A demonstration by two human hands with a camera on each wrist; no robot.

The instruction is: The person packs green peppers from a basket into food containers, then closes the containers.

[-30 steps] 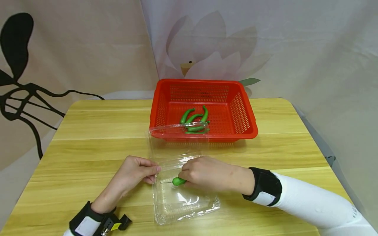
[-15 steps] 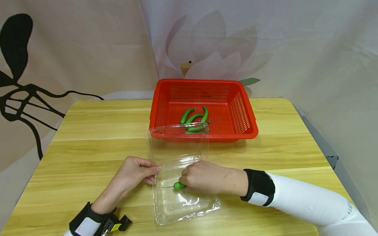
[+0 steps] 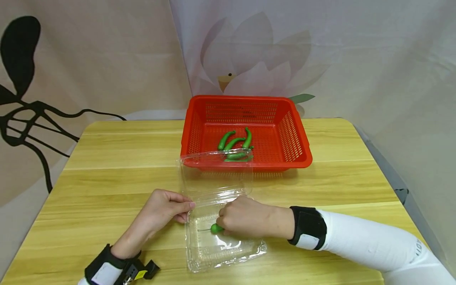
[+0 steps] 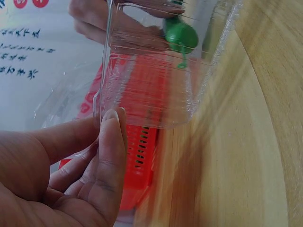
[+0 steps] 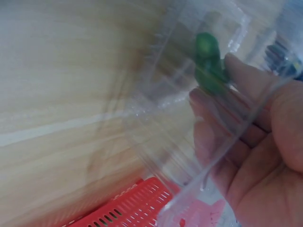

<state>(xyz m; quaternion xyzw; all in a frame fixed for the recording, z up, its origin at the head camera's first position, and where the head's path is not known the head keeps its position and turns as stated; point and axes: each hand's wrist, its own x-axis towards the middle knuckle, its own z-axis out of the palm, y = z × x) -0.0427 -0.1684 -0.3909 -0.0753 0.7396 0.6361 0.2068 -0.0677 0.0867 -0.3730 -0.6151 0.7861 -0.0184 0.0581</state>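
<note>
A clear plastic clamshell box (image 3: 224,253) lies unfolded on the table, its lid (image 3: 213,174) tipped back against the red basket. My left hand (image 3: 165,206) pinches the box's left rim between thumb and fingers, as the left wrist view also shows. Over the box's base, my right hand (image 3: 249,217) holds a green chili pepper (image 3: 216,228) with its thin stem pointing left. In the right wrist view the pepper (image 5: 208,61) sits between thumb and fingertips, within the box's walls. Much of the pepper is hidden by the hand in the head view.
Behind the box stands a red perforated basket (image 3: 303,158). Several green chili peppers (image 3: 235,142) lie in it, some seen through the clear lid. A wooden table (image 3: 107,170) bears everything, with a printed cloth (image 3: 356,59) behind it.
My right hand has shifted a little toward the near edge with the pepper, which now sits lower over the base. My left hand keeps its place on the rim.
</note>
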